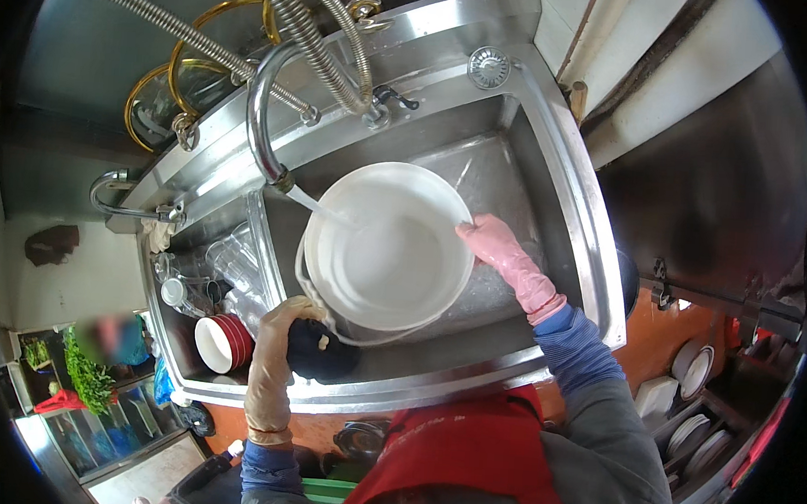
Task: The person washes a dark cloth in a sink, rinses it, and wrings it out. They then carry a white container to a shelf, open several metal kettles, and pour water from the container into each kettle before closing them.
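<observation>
A large white bucket (393,248) stands in the right basin of a stainless steel sink (586,215). Water runs into it from a curved metal faucet (263,115). My right hand (497,247), in a pink rubber glove, grips the bucket's right rim. At the lower left, my left hand (280,341), in a pale translucent glove, is bent at the bucket's handle (311,291); its fingertips are partly hidden, and whether they close on the handle is unclear. A dark rounded thing (321,351), possibly cloth, lies beside that hand at the basin's front.
The left basin holds clear plastic pitchers (237,259) and stacked red-and-white bowls (221,343). A drain strainer (489,68) sits on the back right corner. Flexible metal hoses (306,35) hang above the sink. Plates (690,436) stand on a rack at right.
</observation>
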Available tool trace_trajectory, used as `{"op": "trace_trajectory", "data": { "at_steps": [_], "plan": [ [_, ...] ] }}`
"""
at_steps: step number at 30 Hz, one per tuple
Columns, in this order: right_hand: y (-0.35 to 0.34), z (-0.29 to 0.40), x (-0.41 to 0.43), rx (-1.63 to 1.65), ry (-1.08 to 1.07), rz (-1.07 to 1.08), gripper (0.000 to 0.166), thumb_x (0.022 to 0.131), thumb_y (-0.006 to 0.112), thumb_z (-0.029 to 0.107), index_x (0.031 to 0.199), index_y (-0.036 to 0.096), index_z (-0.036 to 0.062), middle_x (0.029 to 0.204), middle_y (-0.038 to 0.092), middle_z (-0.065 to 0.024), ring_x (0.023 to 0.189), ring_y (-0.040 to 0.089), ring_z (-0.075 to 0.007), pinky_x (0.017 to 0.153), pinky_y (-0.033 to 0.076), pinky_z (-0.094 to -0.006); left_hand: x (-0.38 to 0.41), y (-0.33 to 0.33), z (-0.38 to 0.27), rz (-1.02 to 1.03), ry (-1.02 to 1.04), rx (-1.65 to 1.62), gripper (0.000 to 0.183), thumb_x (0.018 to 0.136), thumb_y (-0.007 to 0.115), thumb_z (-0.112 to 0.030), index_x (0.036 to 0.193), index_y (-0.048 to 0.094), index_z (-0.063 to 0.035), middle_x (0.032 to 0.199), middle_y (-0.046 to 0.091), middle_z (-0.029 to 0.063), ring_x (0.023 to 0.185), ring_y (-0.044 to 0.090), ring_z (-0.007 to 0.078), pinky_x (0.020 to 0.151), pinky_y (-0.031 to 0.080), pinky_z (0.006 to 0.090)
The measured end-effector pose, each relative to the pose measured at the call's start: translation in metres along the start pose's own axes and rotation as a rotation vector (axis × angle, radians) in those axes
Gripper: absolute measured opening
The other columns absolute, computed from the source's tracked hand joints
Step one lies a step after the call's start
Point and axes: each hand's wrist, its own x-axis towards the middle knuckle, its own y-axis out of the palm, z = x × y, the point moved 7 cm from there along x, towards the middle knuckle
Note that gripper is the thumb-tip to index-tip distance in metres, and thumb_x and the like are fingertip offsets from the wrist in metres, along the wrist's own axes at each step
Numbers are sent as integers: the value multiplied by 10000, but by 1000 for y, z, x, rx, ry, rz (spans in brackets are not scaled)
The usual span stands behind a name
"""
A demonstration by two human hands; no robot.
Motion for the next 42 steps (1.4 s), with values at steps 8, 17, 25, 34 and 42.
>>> {"op": "trace_trajectory", "data": {
  "at_steps": [8, 17, 25, 34, 42],
  "plan": [
    [26, 1, 6, -437, -109, -97, 527, 851, 429, 500, 1069, 551, 36, 930, 634, -182, 875, 617, -333, 795, 467, -439, -11, -5, 78, 100, -494, -1000, 531, 912, 395, -340, 1156, 479, 124, 892, 618, 158, 658, 594, 185, 615, 515, 247],
    [46, 121, -101, -118, -678, 160, 568, 823, 625, 256, 1317, 412, 75, 1266, 483, -167, 1176, 460, -274, 990, 354, -379, -4, 9, 58, 41, -514, -1901, 478, 920, 437, -272, 1186, 442, 124, 847, 577, 179, 682, 525, 186, 645, 465, 277],
    [136, 114, -122, -10, -474, 544, 480, 845, 616, 298, 1199, 500, -5, 1073, 612, -126, 978, 567, -187, 891, 430, -317, 3, -3, 54, -266, -553, -1647, 459, 902, 459, -338, 1115, 531, 62, 953, 630, 145, 794, 596, 253, 784, 474, 338],
    [123, 113, -142, 301, 12, 576, 537, 892, 503, 474, 1000, 620, -39, 898, 626, -38, 807, 563, -85, 749, 460, -206, -43, 7, 87, -86, -410, -1571, 535, 917, 457, -425, 1206, 492, 24, 1165, 564, 164, 1061, 552, 271, 936, 435, 384],
    [138, 139, -171, 143, -237, 527, 481, 833, 632, 337, 1114, 559, -47, 992, 607, -64, 902, 552, -102, 823, 446, -239, -64, -26, 74, 41, -162, -1240, 634, 933, 310, -496, 1222, 462, 47, 1170, 554, 192, 1070, 543, 304, 951, 416, 426]
  ]
}}
